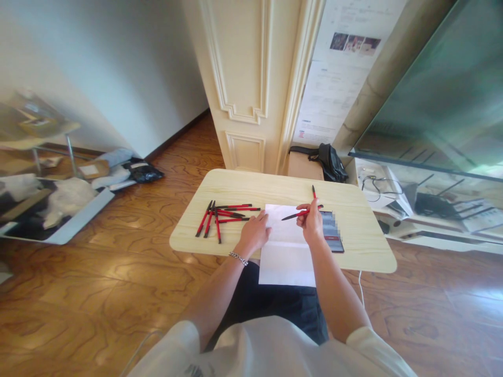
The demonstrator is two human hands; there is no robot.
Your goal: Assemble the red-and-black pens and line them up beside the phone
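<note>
Your R hand (312, 224) grips red-black pen (302, 213), end over paper (286, 235); can't tell if 2nd pen (314, 192) behind fingers is held. Your L hand (254, 232), laid open, prob. steadies paper's L edge. Other pens (218, 226) heaped L on table (365, 246), prob. keeping paper clear.

A red-and-black pen (293, 215) slants from the right hand (312, 224) over a white sheet of paper (285, 262), which is creased crosswise and overhangs the near edge of the tabletop (365, 246); a second red-and-black pen (314, 191) juts beyond that hand.

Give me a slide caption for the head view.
Right hand holds a pen over white paper; left hand rests at its edge.
</note>
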